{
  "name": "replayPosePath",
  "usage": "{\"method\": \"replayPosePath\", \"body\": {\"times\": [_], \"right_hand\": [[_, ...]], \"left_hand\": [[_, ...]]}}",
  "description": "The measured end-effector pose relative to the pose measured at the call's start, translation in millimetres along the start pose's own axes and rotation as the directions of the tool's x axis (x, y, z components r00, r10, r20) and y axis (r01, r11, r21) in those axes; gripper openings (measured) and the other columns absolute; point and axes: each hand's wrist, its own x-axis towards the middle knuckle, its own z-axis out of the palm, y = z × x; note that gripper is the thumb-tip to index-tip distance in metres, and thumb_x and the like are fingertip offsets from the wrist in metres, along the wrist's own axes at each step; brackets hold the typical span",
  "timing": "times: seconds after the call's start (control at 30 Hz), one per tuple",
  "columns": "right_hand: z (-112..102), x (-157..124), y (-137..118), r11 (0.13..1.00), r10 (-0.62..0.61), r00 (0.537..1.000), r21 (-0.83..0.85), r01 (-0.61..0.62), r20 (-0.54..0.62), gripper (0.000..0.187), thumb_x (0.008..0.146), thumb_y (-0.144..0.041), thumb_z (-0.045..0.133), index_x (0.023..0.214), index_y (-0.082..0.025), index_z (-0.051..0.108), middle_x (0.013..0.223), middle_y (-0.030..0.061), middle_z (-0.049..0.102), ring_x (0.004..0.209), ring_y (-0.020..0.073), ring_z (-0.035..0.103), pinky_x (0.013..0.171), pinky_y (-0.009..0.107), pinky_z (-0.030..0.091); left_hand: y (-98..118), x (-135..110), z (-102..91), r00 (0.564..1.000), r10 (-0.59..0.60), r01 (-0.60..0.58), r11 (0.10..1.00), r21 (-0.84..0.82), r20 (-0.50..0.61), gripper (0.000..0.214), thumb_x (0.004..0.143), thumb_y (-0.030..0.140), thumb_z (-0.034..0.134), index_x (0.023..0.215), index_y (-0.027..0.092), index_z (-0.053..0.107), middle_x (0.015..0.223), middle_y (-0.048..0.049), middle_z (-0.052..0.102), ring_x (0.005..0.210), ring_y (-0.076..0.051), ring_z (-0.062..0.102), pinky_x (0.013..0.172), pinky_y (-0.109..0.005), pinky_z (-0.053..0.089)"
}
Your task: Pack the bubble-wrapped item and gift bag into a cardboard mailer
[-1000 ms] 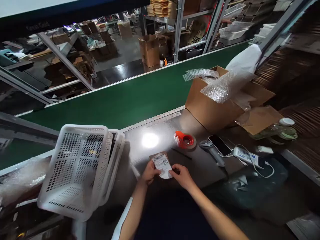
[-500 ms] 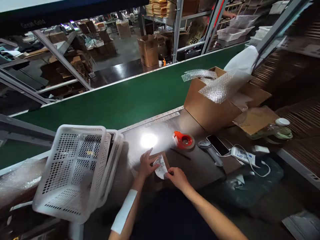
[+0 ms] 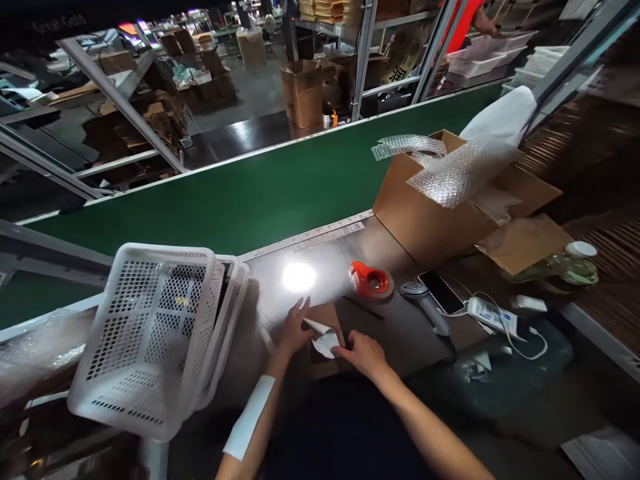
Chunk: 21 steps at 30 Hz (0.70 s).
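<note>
A small white paper sheet (image 3: 326, 341), curled and partly folded over, is between my hands above a flat brown cardboard piece (image 3: 330, 316). My left hand (image 3: 295, 329) is at the sheet's left edge, its thumb side closed on the paper while other fingers point up and away. My right hand (image 3: 366, 353) pinches the sheet's lower right edge between thumb and fingers. The cardboard lies on the metal table (image 3: 280, 293), partly covered by the paper and my hands. A white band (image 3: 250, 417) wraps my left forearm.
Stacked white plastic baskets (image 3: 145, 333) stand at left. To the right lie a red tape dispenser (image 3: 367, 279), a barcode scanner (image 3: 425, 308), a phone (image 3: 441, 292) and a power strip (image 3: 493, 317). A carton (image 3: 425, 213) holds bubble wrap. Behind runs a green conveyor (image 3: 250, 193).
The paper sheet has curled over, hiding most of its printed face. My right hand has shifted slightly right, and the camera view has moved a little.
</note>
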Motion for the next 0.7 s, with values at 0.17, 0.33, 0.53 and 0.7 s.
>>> {"method": "replayPosePath", "body": {"times": [0.17, 0.33, 0.53, 0.7], "right_hand": [[9.3, 27.8, 12.1, 0.965, -0.184, 0.983, 0.188, 0.186, -0.025, 0.101, 0.072, -0.042, 0.085, 0.156, -0.013, 0.038, 0.161, 0.0232, 0.043, 0.148, 0.0327, 0.045, 0.121, 0.045, 0.039], [-1.1, 77.9, 1.6, 0.887, -0.378, 0.923, 0.256, 0.385, -0.078, 0.121, 0.052, -0.042, 0.097, 0.156, -0.015, 0.042, 0.159, 0.0225, 0.047, 0.147, 0.0393, 0.045, 0.121, 0.052, 0.037], [-9.3, 117.9, -13.7, 0.847, -0.447, 0.885, 0.256, 0.465, -0.129, 0.041, 0.081, -0.039, 0.077, 0.115, -0.017, 0.073, 0.118, 0.0121, 0.075, 0.113, 0.0307, 0.068, 0.101, 0.045, 0.052], [-7.8, 118.5, -16.5, 0.849, -0.458, 0.879, 0.228, 0.477, -0.135, 0.036, 0.088, -0.038, 0.069, 0.117, -0.016, 0.070, 0.118, 0.0135, 0.076, 0.110, 0.0293, 0.070, 0.098, 0.044, 0.053]], "left_hand": [[-12.3, -1.6, 10.7, 0.995, -0.046, 0.037, 0.995, -0.094, -0.089, 0.068, 0.087, 0.025, 0.059, 0.154, 0.021, 0.048, 0.145, -0.0125, 0.064, 0.138, -0.026, 0.057, 0.119, -0.048, 0.044], [-12.8, -1.5, 13.6, 0.987, -0.070, 0.048, 0.987, -0.152, -0.143, 0.061, 0.092, 0.037, 0.059, 0.150, 0.018, 0.049, 0.136, -0.0138, 0.069, 0.130, -0.029, 0.064, 0.113, -0.048, 0.049], [-11.0, -3.5, 16.9, 0.983, -0.097, 0.067, 0.981, -0.182, -0.157, 0.058, 0.097, 0.049, 0.050, 0.146, 0.019, 0.051, 0.151, -0.0172, 0.059, 0.144, -0.029, 0.052, 0.123, -0.051, 0.039], [-4.0, -14.6, 27.7, 0.984, -0.128, 0.102, 0.975, -0.197, -0.122, 0.108, 0.076, 0.056, 0.075, 0.161, 0.014, 0.023, 0.170, -0.0236, 0.026, 0.158, -0.038, 0.027, 0.129, -0.054, 0.027]]}}
